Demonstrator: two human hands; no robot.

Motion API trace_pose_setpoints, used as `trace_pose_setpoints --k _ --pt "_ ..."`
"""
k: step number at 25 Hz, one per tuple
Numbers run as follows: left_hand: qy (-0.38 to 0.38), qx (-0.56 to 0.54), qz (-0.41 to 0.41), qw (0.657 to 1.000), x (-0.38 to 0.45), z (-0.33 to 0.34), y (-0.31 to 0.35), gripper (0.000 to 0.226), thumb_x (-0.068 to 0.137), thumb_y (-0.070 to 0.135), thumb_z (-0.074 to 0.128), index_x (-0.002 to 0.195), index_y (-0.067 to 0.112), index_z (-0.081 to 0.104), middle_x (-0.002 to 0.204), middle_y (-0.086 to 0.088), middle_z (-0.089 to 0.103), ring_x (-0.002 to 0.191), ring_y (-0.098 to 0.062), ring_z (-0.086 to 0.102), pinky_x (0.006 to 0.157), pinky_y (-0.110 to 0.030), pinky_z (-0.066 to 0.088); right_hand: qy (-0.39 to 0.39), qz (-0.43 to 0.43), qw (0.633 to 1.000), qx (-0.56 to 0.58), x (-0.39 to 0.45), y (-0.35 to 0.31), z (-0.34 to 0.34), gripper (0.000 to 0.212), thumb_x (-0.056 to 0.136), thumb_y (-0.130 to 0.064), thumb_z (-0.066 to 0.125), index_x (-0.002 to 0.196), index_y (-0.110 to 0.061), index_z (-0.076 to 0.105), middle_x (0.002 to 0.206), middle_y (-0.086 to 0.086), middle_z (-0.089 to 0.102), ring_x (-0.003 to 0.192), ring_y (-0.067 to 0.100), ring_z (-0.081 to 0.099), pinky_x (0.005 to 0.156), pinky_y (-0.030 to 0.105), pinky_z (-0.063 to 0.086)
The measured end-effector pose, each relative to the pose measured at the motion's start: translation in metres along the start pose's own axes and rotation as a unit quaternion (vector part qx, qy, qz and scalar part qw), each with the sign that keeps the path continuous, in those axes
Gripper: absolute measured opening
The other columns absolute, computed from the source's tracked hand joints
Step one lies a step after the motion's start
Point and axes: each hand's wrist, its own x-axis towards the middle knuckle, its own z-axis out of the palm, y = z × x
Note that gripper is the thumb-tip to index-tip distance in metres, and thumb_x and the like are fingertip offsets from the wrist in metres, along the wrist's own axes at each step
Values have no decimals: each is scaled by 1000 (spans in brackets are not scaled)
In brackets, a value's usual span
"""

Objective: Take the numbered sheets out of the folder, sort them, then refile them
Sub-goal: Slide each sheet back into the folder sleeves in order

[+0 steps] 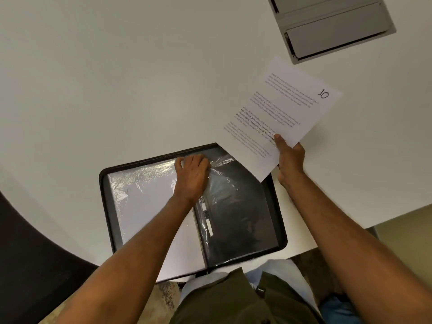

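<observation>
A black zip folder [279,206] lies open on the white table, near its front edge. Its left side shows a white sheet [149,206] inside a clear plastic sleeve; the right sleeve [238,218] looks dark and empty. My left hand [192,176] rests at the top of the folder's spine, its fingers curled over the top edge of the sleeves. My right hand [289,160] pinches the lower edge of a printed sheet marked "10" [280,113] and holds it above the table, to the right of the folder.
The white table [117,78] spreads out behind the folder. A grey flap panel [334,26] is set in its far right part. A dark chair edge [28,253] curves at the lower left. The table's right edge [374,220] drops off beside my right forearm.
</observation>
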Motion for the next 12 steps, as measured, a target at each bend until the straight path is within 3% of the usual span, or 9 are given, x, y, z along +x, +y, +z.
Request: trace_pose_setpoints --k 7,9,12 --pt "-67 -12 44 997 16 -15 -6 20 90 11 61 107 21 54 106 0 59 102 -25 54 100 -47 30 5 34 999 33 13 -8 19 35 98 -21 70 132 -17 62 110 -2 74 90 14 74 64 24 59" --pt "-94 -24 31 995 23 -18 -5 30 88 13 62 115 22 54 109 -1 57 105 -25 53 98 -47 30 4 36 999 29 16 -8 21 35 98 -23 69 132 -19 62 112 -1 74 94 16 73 65 25 59" --pt "-140 -26 6 990 35 -22 -3 58 86 24 68 140 25 47 131 -2 54 122 -26 47 102 -46 27 7 41 998 38 19 -8 23 33 98 -23 69 130 -20 62 112 -1 74 97 19 73 65 26 60"
